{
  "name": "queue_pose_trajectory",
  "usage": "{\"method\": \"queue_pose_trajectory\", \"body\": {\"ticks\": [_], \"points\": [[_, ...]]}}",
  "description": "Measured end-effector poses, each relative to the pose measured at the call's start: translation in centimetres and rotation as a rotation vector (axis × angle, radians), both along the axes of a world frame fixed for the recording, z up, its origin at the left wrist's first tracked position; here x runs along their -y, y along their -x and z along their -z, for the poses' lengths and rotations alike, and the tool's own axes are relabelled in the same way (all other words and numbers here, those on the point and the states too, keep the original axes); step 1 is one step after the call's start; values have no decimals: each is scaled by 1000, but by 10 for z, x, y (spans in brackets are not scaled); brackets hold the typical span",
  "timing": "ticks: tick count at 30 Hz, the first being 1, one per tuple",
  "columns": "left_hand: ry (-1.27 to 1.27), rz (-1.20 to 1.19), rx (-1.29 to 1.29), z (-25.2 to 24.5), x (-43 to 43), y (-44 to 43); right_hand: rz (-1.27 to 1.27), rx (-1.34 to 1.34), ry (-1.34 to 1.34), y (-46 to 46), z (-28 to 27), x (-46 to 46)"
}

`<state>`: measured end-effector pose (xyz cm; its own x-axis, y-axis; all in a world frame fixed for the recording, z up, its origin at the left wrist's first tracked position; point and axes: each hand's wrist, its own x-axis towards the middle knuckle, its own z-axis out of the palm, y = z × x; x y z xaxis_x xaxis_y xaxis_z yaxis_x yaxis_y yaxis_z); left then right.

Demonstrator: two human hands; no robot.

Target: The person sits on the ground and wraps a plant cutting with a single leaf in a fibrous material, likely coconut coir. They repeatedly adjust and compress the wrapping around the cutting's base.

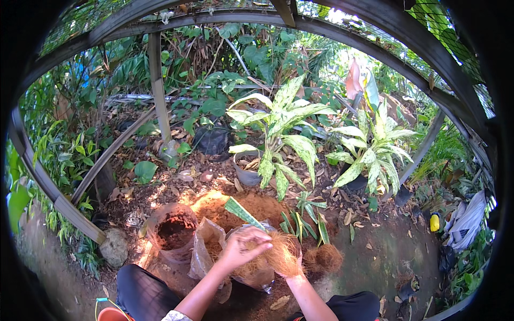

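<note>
My right hand (295,269) cups a bundle of brown coconut fibre (280,252) from the right and below. A variegated snake plant leaf cutting (243,212) slants up and left from behind my left hand (245,245); its lower end is hidden. The left hand's fingers and thumb reach the left side of the fibre, and I cannot tell if they pinch any strands. Under both hands, a clear plastic bag (209,244) holds loose fibre. On the ground to the right is a fibre-wrapped ball (323,258), with more snake plant cuttings (301,224) just above it.
A clear plastic container of dark soil (173,232) is at the left, near a stone (114,248). Behind lies a mound of brown coir (217,206). Two potted variegated plants, a nearer one (277,136) and another (371,148), stand beyond. An orange bucket (112,315) is at lower left.
</note>
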<state>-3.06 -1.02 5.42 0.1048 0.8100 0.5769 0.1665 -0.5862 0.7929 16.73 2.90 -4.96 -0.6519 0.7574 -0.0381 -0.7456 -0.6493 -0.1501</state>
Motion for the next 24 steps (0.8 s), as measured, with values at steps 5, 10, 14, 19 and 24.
{"method": "queue_pose_trajectory", "body": {"ticks": [5,10,14,19,24], "points": [[-21,-64,-496,-9,-5,-34,134,207,-26,4,14,-5],[-67,-79,-250,-9,-8,-3,115,-28,-13,-5,11,-9],[50,-131,-155,-3,-10,30,125,29,-114,-7,13,-11],[136,83,-132,-1,0,19,87,114,-167,-5,12,-8],[-28,-49,-158,2,15,-20,69,313,-391,5,15,-5]]}}
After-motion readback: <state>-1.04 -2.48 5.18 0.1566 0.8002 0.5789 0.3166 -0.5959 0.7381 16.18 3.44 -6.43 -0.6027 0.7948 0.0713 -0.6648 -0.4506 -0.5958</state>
